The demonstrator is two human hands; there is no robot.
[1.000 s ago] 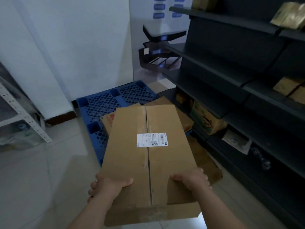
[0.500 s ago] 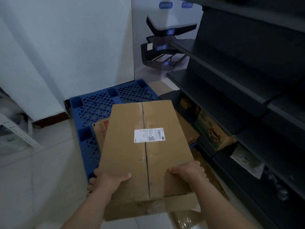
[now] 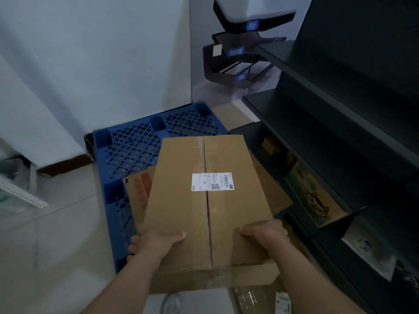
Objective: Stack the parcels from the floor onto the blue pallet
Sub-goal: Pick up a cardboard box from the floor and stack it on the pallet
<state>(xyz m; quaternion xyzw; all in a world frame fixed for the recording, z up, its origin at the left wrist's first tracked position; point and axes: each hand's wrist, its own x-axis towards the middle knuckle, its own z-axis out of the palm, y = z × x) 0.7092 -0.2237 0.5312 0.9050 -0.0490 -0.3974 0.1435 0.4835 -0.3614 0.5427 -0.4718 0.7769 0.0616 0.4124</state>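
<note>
With my left hand [image 3: 156, 242] and right hand [image 3: 265, 234] clamped on its near corners, I carry the long brown cardboard parcel [image 3: 207, 200] above the blue plastic lattice pallet [image 3: 136, 150], ready, I judge, to lower squarely onto the flat red-printed carton [image 3: 139, 189] there.

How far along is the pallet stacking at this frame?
Done: at least one red-printed box already lies on the blue pallet. In hand: the left hand and right hand hold a labelled carton above it, not yet set down. Left: placing it; a plastic-wrapped parcel shows at the bottom edge.
</note>
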